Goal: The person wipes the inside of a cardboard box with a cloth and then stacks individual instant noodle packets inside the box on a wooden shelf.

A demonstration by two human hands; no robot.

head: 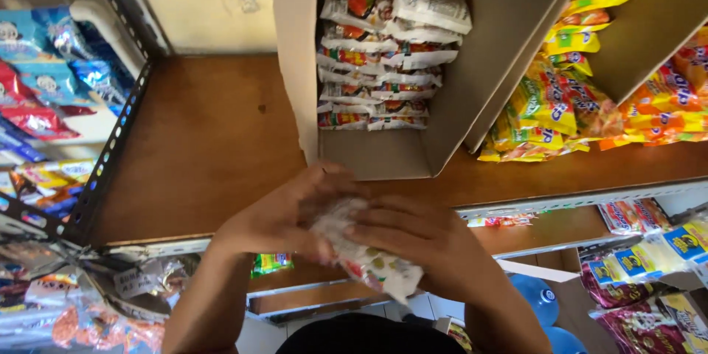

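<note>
Both of my hands hold one white noodle packet (372,262) with red and green print, just in front of the wooden shelf's (206,147) front edge. My left hand (284,214) cups its upper left end. Over its right side lies my right hand (420,240), fingers spread across the wrapper. Straight behind my hands stands an open cardboard box (369,153) packed with several stacked packets of the same kind (380,66).
A second open carton (641,22) with yellow and orange packets (553,99) stands to the right on the same shelf. A perforated metal upright (110,147) borders the left, with blue and red snack bags (44,74) beyond. Lower shelves hold more packets (649,265).
</note>
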